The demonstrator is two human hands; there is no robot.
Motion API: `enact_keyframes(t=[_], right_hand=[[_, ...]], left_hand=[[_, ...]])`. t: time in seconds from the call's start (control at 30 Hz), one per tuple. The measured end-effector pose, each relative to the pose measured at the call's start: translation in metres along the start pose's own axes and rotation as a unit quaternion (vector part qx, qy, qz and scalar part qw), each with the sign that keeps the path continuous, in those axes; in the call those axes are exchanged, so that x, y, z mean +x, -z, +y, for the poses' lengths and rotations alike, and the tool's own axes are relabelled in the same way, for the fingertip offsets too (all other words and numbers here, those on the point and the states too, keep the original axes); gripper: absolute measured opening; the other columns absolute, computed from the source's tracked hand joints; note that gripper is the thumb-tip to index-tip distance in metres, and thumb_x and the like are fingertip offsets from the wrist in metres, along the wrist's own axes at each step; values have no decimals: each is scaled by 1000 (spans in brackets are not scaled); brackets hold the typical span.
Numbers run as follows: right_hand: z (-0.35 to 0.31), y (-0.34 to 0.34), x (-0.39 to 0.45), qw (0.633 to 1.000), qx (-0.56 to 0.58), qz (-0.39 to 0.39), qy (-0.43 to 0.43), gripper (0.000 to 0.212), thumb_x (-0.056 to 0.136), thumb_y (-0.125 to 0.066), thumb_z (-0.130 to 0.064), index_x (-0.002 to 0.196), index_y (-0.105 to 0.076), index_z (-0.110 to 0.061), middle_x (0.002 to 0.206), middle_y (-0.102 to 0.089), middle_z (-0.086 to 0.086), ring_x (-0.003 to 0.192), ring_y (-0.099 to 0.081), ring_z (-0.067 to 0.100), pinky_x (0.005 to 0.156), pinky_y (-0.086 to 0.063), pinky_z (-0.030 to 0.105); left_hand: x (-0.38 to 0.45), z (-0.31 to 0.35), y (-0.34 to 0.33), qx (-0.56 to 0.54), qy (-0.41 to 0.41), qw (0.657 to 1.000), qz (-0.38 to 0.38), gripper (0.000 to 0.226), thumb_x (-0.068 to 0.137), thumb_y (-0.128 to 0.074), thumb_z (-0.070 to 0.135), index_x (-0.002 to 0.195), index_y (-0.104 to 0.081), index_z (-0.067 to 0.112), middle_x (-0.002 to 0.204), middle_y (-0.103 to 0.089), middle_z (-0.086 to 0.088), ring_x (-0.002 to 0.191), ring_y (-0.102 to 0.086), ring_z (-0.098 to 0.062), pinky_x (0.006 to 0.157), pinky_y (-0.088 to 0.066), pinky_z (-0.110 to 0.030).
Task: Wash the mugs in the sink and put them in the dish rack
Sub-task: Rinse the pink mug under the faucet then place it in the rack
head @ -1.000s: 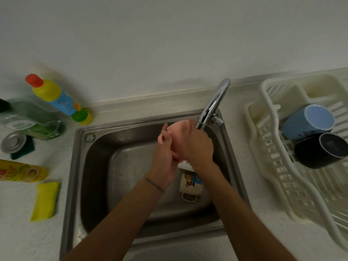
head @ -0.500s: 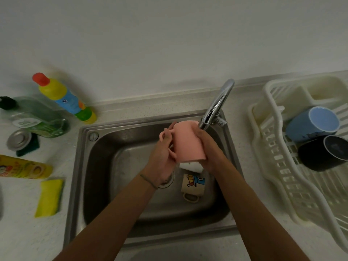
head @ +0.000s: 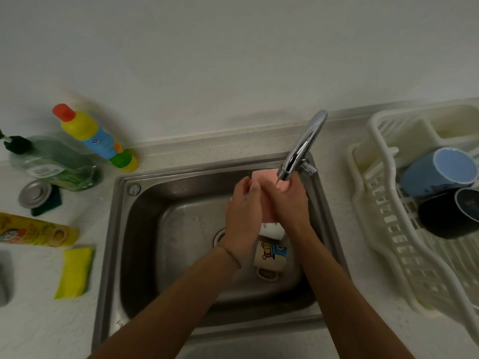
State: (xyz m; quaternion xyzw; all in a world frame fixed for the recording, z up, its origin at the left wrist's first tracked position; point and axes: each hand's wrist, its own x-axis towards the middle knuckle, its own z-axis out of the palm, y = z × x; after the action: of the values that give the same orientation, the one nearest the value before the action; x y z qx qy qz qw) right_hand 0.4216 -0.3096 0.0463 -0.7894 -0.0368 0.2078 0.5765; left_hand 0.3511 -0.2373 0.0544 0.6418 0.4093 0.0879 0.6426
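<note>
Over the sink (head: 134, 255), left hand (head: 242, 216) and right hand (head: 290, 203) clasp the pink mug (head: 264, 181)

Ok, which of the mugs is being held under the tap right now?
The pink mug, gripped by the left hand and right hand. The cartoon-printed cream mug lies in the sink; the blue mug and black mug sit racked.

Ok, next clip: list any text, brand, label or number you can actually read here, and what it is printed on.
No text can be read with confidence.
Green soap bottle: white label, print blurred.
Yellow bottle with red cap: blue label with a small round logo, unreadable.
Yellow tube lying on the counter: cartoon figure and coloured print, too blurred.
Cartoon mug in the sink: a picture, no legible words.
</note>
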Motion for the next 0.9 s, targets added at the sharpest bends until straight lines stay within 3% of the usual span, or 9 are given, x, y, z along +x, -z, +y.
enact_keyframes(t=[0.17,0.27,0.33,0.47,0.6,0.7,0.8,0.87,0.9], right_hand=[[-3,-1,-5,999,-34,17,39,13,98,-56,-49,98,-48,-39,87,-60,-16,80,-61,2,73,-52,26],[-1,-5,-8,999,-27,14,36,15,105,-43,-47,98,-52,-37,92,-64,-10,84,-64,6,81,-56,33],[-1,-11,-15,998,-35,27,47,20,105,-40,-50,100,-51,-34,100,-64,-2,84,-64,10,74,-56,32],[-6,-16,-18,976,-162,83,122,42,104,-35,-56,105,-54,-19,98,-57,-4,80,-59,10,70,-49,29],[-22,4,8,995,-97,-31,-15,18,106,-41,-41,101,-45,-24,87,-52,-7,85,-56,14,82,-48,34],[-19,-13,-7,978,-198,10,58,39,106,-32,-49,89,-53,-20,77,-55,-3,68,-54,12,67,-46,33],[-16,-19,-19,971,-224,39,73,42,107,-32,-48,91,-54,-16,80,-55,-2,67,-54,8,57,-41,21],[-19,-6,-5,980,-196,-41,-16,30,108,-34,-41,97,-48,-17,82,-54,-4,71,-54,5,61,-41,15],[-21,0,3,986,-139,-69,-54,28,109,-35,-38,99,-49,-16,88,-58,0,77,-59,12,69,-48,21]], left_hand=[[5,9,-13,-91,62,993,-36,64,93,-49,69,147,-39,36,138,-55,-1,121,-60,-22,100,-53,-49],[9,13,-13,-106,69,991,-30,49,100,-54,54,141,-43,32,127,-56,0,110,-61,-18,79,-57,-33],[17,12,-13,-132,52,990,-25,41,100,-58,46,133,-52,22,127,-61,-7,110,-65,-22,72,-59,-27],[18,12,-14,-143,40,989,-19,53,95,-58,57,128,-60,17,124,-67,-13,114,-67,-30,90,-60,-39],[11,9,-14,-168,71,983,-29,77,78,-56,76,135,-56,25,127,-64,-7,112,-67,-26,94,-59,-51],[13,10,-15,-184,70,980,25,86,71,-64,82,132,-58,22,125,-66,-9,112,-67,-27,96,-58,-48],[15,9,-12,-167,57,984,27,75,82,-65,73,132,-58,18,126,-66,-13,116,-66,-31,94,-58,-45],[14,1,-11,-144,71,987,5,54,88,-58,71,126,-59,32,125,-64,-5,114,-65,-28,96,-58,-49],[12,0,-11,-148,77,986,2,39,93,-57,66,119,-59,38,122,-63,-1,112,-66,-24,95,-58,-49]])
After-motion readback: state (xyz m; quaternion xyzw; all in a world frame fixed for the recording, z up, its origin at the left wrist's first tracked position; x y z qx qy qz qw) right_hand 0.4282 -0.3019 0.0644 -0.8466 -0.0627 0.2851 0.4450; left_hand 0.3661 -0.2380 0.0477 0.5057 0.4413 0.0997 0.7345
